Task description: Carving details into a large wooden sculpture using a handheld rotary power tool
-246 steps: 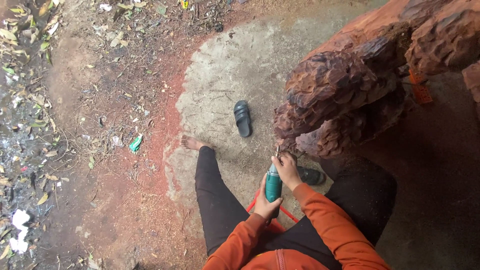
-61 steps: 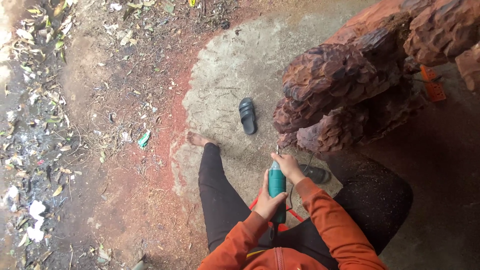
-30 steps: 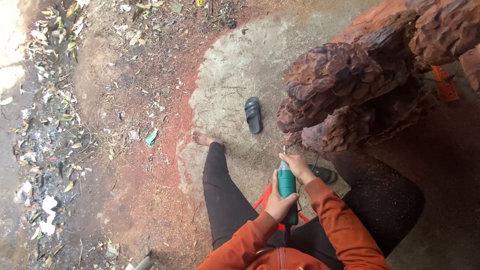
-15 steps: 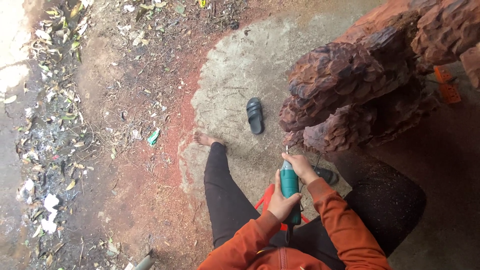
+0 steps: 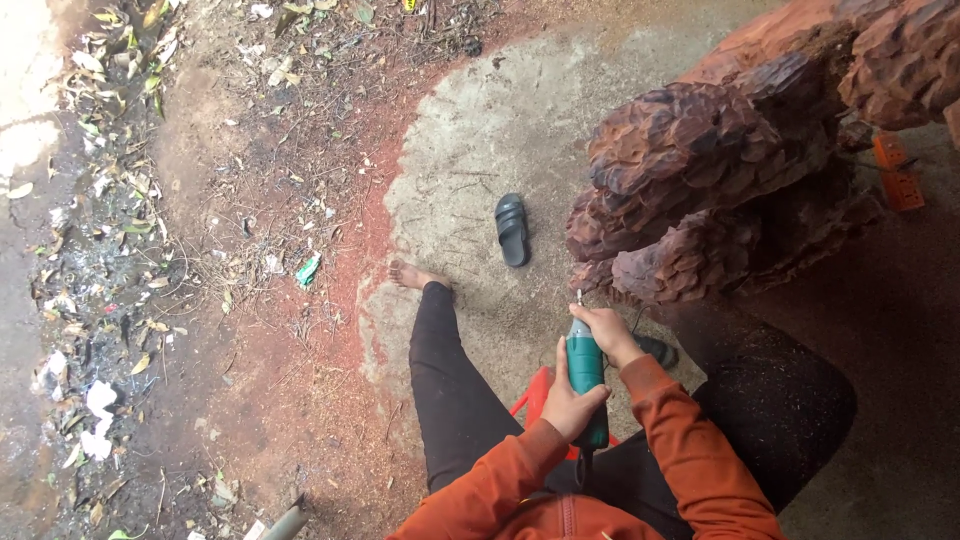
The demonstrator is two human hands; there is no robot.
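I hold a teal hand-held rotary grinder (image 5: 585, 370) with both hands. My left hand (image 5: 570, 400) wraps the rear of its body, and my right hand (image 5: 605, 330) grips the front end by the thin bit. The bit's tip points up toward the lower edge of a large reddish-brown carved wood sculpture (image 5: 720, 170) with a scaly texture. Both sleeves are orange. My left leg in black trousers stretches forward, ending in a bare foot (image 5: 410, 275).
A dark sandal (image 5: 512, 228) lies on the concrete patch ahead of the sculpture. A red stool (image 5: 535, 395) shows under me. Red sawdust rings the concrete. Leaves and litter cover the dirt at left. Orange objects (image 5: 895, 170) sit at right.
The view has drifted slightly; the grinder and both hands stay in nearly the same place below the sculpture's lower edge.
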